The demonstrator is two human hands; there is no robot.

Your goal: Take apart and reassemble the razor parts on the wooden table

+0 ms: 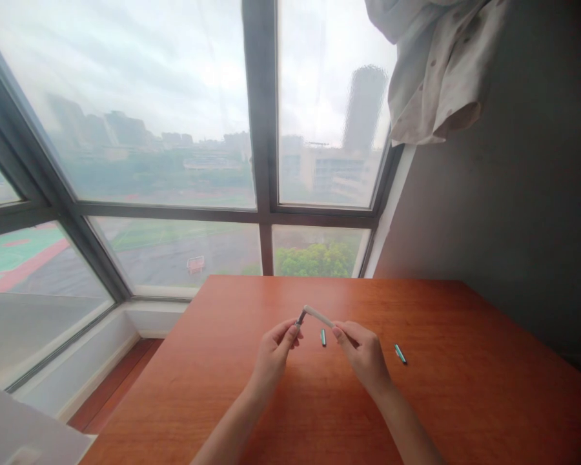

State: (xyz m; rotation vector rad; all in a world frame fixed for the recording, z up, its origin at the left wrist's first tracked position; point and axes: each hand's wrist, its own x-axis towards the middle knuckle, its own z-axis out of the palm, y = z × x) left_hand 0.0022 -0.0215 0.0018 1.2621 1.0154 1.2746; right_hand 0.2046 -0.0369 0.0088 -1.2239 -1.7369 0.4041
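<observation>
- Right now your left hand (274, 352) is closed in a pinch: thumb and fingertips meet on the dark end piece (301, 317), which sits at the left end of the white tube (318, 315). The other fingers are curled in.
- Your right hand (363, 352) is closed the same way, thumb and forefinger nipping the right end of the white tube, at about 11 o'clock from the knuckles.
- The white tube hangs in the air between your two hands, above the bench (465, 400). It tilts, its left end higher than its right. I cannot tell whether the dark end piece is seated in the tube or only touching it.
- A short teal piece (323, 337) lies on the bench at 6 o'clock from the tube, in the gap between your hands and touching neither.
- A second teal piece (400, 353) lies at 3 o'clock from your right hand, near it but apart, slanted on the wood.
- Both forearms come in from 6 o'clock and cover part of the near bench; nothing stands between your hands and the tube.
- At 12 o'clock, past the far edge of the bench, is the window (261, 213) with its dark frame.
- At 1 o'clock, high up, a pale cloth (436, 71) hangs bunched against the grey wall (523, 213), which runs along the bench's 3 o'clock side.
</observation>
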